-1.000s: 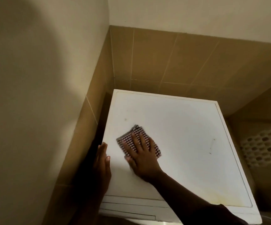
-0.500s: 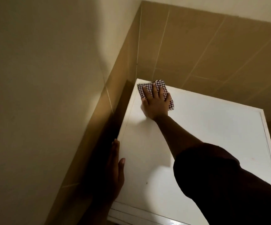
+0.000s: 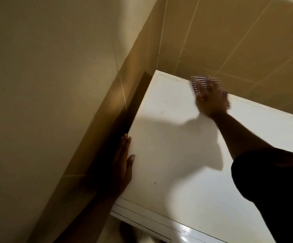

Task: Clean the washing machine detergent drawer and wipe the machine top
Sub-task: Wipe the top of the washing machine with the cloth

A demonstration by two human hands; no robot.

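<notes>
The white washing machine top (image 3: 173, 155) fills the middle of the view. My right hand (image 3: 212, 100) lies flat on a checked cloth (image 3: 197, 83) at the top's back edge, blurred by motion, fingers spread over the cloth. My left hand (image 3: 123, 162) rests with straight fingers along the top's left edge, thumb on the surface. A few small dark specks (image 3: 155, 182) show on the white panel. The detergent drawer's front (image 3: 142, 218) is only partly seen below the top's front edge.
A tiled wall (image 3: 230, 41) stands right behind the machine. A plain wall with a tiled lower band (image 3: 107, 120) runs close along the left side, leaving a narrow dark gap (image 3: 124, 109) beside the machine.
My right hand has slid the cloth from the top's middle to the back left corner, then right along the back edge. The left hand stays on the left edge.
</notes>
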